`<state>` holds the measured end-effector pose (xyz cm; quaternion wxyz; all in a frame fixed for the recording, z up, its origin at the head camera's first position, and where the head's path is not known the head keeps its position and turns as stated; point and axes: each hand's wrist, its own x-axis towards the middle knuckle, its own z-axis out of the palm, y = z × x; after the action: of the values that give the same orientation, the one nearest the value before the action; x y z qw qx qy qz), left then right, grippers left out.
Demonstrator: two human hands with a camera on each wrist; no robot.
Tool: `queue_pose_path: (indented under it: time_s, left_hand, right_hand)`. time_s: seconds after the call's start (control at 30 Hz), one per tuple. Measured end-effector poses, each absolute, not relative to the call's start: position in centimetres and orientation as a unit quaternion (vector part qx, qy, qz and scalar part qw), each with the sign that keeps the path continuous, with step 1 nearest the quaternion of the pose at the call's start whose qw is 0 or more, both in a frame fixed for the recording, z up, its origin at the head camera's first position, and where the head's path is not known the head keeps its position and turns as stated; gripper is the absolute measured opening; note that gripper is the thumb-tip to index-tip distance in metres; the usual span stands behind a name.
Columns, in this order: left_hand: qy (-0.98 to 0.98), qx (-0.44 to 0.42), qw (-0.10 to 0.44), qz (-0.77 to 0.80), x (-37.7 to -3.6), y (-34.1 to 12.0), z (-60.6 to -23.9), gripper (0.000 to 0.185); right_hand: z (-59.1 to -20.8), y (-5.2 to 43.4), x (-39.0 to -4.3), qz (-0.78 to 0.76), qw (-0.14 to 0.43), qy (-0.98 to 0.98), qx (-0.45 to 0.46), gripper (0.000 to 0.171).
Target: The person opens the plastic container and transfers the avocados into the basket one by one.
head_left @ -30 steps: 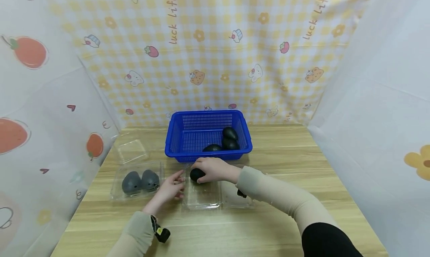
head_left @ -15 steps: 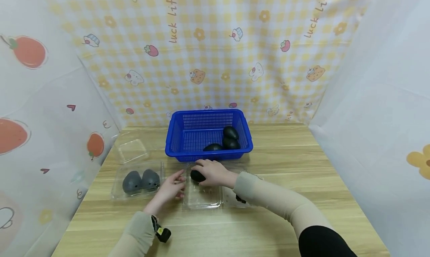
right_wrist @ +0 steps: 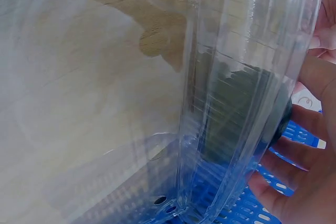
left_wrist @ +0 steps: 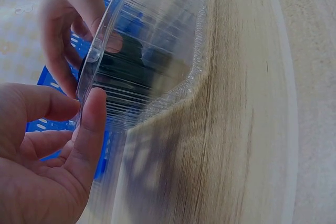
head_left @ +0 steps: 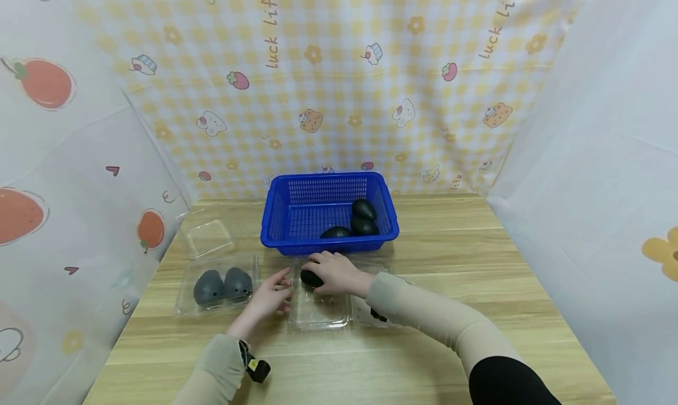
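Observation:
A clear plastic clamshell box lies spread out on the table, its lid half to the right. My right hand grips a dark avocado from above, down in the back of the box; the right wrist view shows the avocado through the ribbed clear wall. On the box's left side, my left hand has its fingers at the rim. Its thumb and index finger pinch that rim in the left wrist view.
A blue plastic basket behind the box holds several avocados. Left of my left hand stands a second clear clamshell with two greyish avocados in it and its lid folded back. Patterned cloth hangs behind the table.
My right hand has shifted slightly and lowered a little with the avocado in the box. The left hand stays at the rim.

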<state>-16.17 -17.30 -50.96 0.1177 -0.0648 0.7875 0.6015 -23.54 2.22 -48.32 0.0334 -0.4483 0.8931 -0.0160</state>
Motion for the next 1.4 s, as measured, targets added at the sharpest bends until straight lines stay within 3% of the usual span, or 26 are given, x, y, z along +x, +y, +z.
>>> queue_pose_path:
  time_s: [0.97,1.4]
  left_hand:
    - [0.788,-0.058,0.121,0.602,-16.2,-17.4,-50.9,0.060]
    - [0.786,-0.058,0.122,0.603,-16.2,-17.4,-51.0,0.060]
  right_hand:
    - [-49.3,1.9,-23.0,-0.050,0.079,0.887,-0.452,0.069]
    - [-49.5,2.0,-23.0,-0.075,0.093,0.886,-0.447,0.063]
